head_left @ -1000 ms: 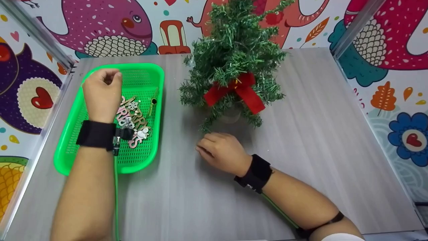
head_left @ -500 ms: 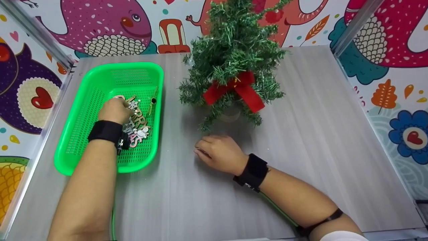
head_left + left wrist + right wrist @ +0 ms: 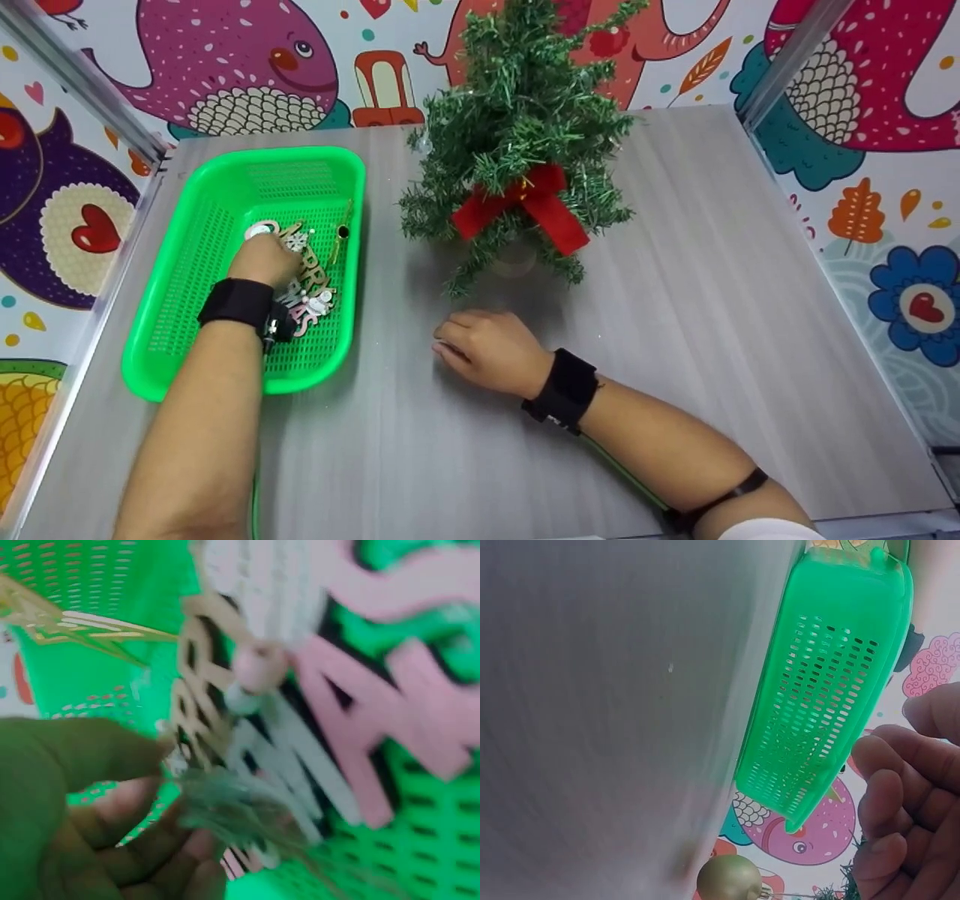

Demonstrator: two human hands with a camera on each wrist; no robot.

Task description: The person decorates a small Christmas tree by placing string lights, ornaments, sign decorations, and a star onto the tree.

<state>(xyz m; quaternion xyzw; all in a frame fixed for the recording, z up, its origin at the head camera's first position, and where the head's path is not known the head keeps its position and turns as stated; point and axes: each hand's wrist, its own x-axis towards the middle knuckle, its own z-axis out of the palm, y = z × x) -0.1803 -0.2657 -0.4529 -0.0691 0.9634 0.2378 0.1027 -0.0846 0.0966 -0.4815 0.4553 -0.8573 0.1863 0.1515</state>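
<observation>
My left hand (image 3: 264, 259) reaches down into the green basket (image 3: 142, 322), over a pile of decorations. In the left wrist view its thumb and fingertips meet a blurred, greyish see-through ornament (image 3: 232, 799) with thin strings; I cannot tell whether they pinch it. Beside it lie pink and white letters (image 3: 345, 720) and tan wooden letters (image 3: 199, 682). A gold ornament (image 3: 82, 622) leans near the basket wall. My right hand (image 3: 491, 351) rests on the table before the small Christmas tree (image 3: 525, 112), its fingers loosely curled around nothing.
The tree bears a red bow (image 3: 525, 202) low on its front. A gold bauble (image 3: 730, 879) shows at the bottom of the right wrist view. Printed wall panels (image 3: 262, 67) enclose the grey table (image 3: 712, 300) at back and sides.
My left hand has gone from above the basket down into the decorations, then stayed there with only a slight shift. The right hand has stayed almost still.
</observation>
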